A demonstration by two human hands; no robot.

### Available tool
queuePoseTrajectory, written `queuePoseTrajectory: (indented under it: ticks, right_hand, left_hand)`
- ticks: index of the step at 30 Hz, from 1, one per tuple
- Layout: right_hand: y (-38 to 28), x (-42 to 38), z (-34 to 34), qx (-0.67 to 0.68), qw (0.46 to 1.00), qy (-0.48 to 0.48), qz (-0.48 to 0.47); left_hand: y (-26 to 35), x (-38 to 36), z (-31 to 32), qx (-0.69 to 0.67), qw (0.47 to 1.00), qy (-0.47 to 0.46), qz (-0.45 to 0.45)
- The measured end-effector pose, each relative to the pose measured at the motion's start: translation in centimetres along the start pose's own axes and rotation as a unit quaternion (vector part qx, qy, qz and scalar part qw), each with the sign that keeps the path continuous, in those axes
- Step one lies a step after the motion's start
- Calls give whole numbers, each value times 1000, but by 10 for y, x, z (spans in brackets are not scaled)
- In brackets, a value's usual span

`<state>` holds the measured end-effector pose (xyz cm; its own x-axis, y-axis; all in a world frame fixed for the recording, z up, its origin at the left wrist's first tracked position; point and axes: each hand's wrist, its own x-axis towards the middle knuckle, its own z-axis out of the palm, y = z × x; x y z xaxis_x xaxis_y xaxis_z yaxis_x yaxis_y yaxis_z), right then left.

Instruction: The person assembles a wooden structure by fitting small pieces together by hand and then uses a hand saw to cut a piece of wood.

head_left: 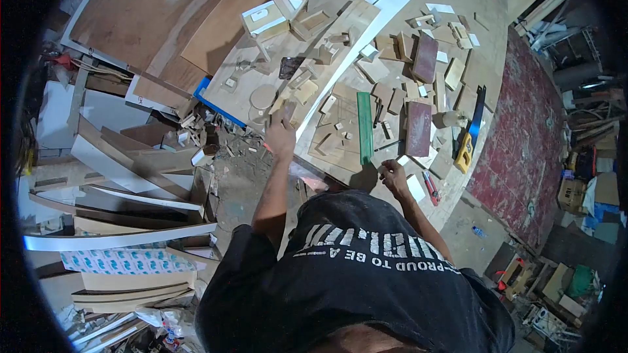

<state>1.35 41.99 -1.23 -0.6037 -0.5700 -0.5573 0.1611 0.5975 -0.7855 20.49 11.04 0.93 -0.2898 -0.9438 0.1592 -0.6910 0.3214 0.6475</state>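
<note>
My left hand (pixel 281 138) is at the table's near left edge. Its fingers are closed around what looks like a small piece of wood (pixel 281 106), partly covered by the hand. My right hand (pixel 394 178) hovers by the near edge with fingers curled in a pinch; anything between them is too small to make out. Just beyond it lie a green strip (pixel 365 127) and a dark pencil-like stick (pixel 389 145). To its right are a red-handled tool (pixel 430 187) and a white piece (pixel 415 188). A reddish-brown block (pixel 418 129) stands farther up.
Several small wood offcuts cover the table (pixel 340 173). A long white strip (pixel 353 59) crosses it. A yellow-handled handsaw (pixel 466 153) lies near the right edge, beside a glass jar (pixel 451 119). Curved panels (pixel 131 242) are stacked on the floor at left. A blue-edged tray (pixel 219 108) borders the table.
</note>
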Motion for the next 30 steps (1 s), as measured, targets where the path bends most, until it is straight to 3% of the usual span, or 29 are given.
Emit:
queuePoseTrajectory:
  ticks: [5,7,10,13,17,19,23,25,30]
  right_hand:
    - [4,16,-5,15,998,-33,-42]
    - [-2,15,-3,5,999,-38,-38]
    - [-2,16,-3,-17,998,-58,-31]
    - [3,11,-4,-6,997,-83,-11]
    - [13,8,-10,96,991,-94,3]
    - [11,8,-9,106,991,-79,17]
    - [10,13,-7,128,989,-68,35]
    - [14,17,-8,134,988,-68,28]
    - [-6,4,-6,152,987,-34,32]
  left_hand:
    - [7,15,-6,51,999,-15,2]
    - [1,18,5,143,988,-63,13]
    - [-9,21,19,149,986,-55,52]
    - [-18,24,26,113,991,-66,19]
    - [-31,32,32,117,988,-84,64]
    - [-29,34,31,71,994,-27,77]
    - [-12,41,16,19,997,-71,24]
    - [-22,49,25,-155,986,-63,-16]
    - [-32,63,17,-204,978,-46,-28]
